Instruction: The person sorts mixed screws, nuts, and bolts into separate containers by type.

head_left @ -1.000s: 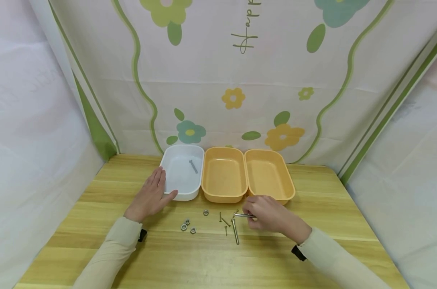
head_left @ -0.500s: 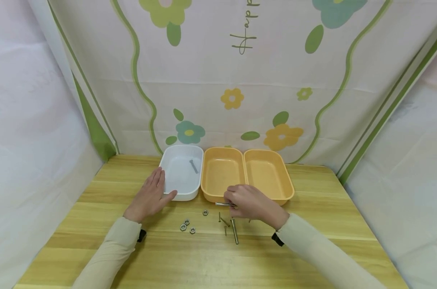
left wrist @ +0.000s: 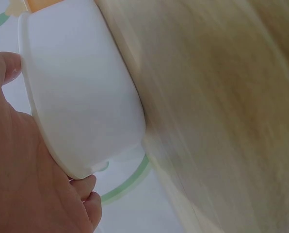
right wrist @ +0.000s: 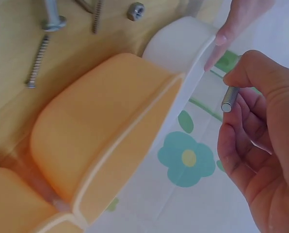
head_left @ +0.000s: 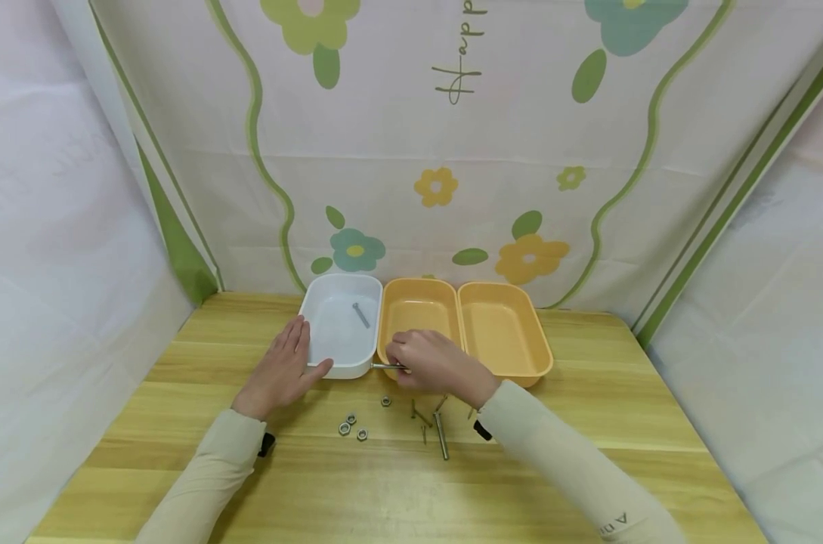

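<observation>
My left hand (head_left: 282,370) lies over the near left corner of a white tray (head_left: 343,370), thumb on the near rim and fingers along the left side. In the left wrist view, the thumb touches the rim of the white tray (left wrist: 81,87). My right hand (head_left: 438,364) pinches a silver bolt (head_left: 387,366) between thumb and fingers, above the near edge of the middle orange tray (head_left: 421,285). The threaded end of the bolt (right wrist: 229,99) shows in the right wrist view. Another bolt (head_left: 360,315) lies inside the white tray.
A second orange tray (head_left: 547,347) adjoins the middle one. On the wooden table (head_left: 384,499) are several hex nuts (head_left: 344,429), several small screws (head_left: 423,434) and a long bolt (head_left: 441,436). A flowered cloth (head_left: 282,113) hangs behind the trays.
My right hand has moved left and farther from me with the bolt, from beside the screws to the gap near the white tray. My left hand stays put.
</observation>
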The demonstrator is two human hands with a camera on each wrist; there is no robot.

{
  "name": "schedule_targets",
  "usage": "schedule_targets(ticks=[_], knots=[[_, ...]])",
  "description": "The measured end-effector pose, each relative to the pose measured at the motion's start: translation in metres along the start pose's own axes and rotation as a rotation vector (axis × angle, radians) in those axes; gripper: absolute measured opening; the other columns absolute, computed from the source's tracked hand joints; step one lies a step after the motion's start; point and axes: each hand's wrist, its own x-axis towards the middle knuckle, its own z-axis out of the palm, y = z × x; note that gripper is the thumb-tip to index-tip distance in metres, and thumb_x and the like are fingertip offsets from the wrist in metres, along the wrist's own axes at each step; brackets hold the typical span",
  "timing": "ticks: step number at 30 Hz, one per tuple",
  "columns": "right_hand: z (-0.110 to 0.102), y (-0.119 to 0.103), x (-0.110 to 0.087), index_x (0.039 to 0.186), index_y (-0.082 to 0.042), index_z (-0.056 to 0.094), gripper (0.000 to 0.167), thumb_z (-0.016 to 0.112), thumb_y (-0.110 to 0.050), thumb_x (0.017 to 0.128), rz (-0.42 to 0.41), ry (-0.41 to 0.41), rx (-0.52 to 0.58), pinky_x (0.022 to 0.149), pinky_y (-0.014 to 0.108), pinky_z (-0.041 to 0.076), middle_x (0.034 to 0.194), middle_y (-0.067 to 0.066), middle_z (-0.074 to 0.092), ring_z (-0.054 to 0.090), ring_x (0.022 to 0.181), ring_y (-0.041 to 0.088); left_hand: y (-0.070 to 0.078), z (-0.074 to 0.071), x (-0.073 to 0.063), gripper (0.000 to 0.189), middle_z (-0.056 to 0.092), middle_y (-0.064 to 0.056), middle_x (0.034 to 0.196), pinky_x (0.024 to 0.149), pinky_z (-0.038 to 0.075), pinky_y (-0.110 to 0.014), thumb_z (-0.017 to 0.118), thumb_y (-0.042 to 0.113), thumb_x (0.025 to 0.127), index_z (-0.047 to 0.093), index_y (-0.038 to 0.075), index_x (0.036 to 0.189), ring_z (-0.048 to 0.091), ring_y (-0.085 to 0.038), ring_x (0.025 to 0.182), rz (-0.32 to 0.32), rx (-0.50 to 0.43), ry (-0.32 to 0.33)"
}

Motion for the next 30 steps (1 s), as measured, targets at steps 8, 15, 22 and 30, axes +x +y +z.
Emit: schedule_targets(ticks=[8, 15, 22, 30], knots=[[0.002, 0.003, 0.025, 0.085, -0.015, 0.068, 0.007, 0.073, -0.011, 0.089, 0.035, 0.002, 0.01, 0.062, 0.018, 0.046, 0.082, -0.004, 0.065, 0.053, 0.071, 0.007, 0.001, 0.001, 0.001, 0.094, 0.01, -0.037, 0.171, 0.131, 0.02, -0.063, 0.044, 0.054, 0.109, 0.016, -0.02, 0.159, 0.013, -0.052, 0.161, -0.006, -0.004, -0.004], [0.01, 0.003, 0.046, 0.093, -0.012, 0.075, 0.003, 0.076, -0.015, 0.092, 0.086, -0.016, 0.019, 0.064, 0.019, 0.05, 0.088, -0.002, 0.069, 0.056, 0.072, 0.009, 0.001, 0.001, 0.0, 0.094, 0.01, -0.038, 0.171, 0.131, 0.02, -0.063, 0.045, 0.054, 0.108, 0.016, -0.02, 0.159, 0.013, -0.053, 0.161, -0.006, -0.003, -0.003], [0.02, 0.001, 0.066, 0.098, -0.014, 0.075, 0.005, 0.075, -0.015, 0.093, 0.129, -0.038, 0.024, 0.069, 0.021, 0.053, 0.095, -0.001, 0.071, 0.06, 0.078, 0.011, -0.001, 0.0, -0.001, 0.093, 0.012, -0.038, 0.171, 0.131, 0.021, -0.064, 0.044, 0.053, 0.109, 0.017, -0.02, 0.159, 0.014, -0.053, 0.16, 0.0, 0.011, 0.003], [0.03, 0.002, 0.078, 0.099, -0.014, 0.074, 0.004, 0.074, -0.017, 0.096, 0.149, -0.023, 0.022, 0.07, 0.018, 0.052, 0.096, -0.002, 0.07, 0.06, 0.08, 0.011, -0.001, 0.002, -0.001, 0.093, 0.012, -0.036, 0.171, 0.131, 0.022, -0.063, 0.044, 0.055, 0.109, 0.017, -0.019, 0.16, 0.014, -0.052, 0.161, 0.004, 0.015, 0.008]])
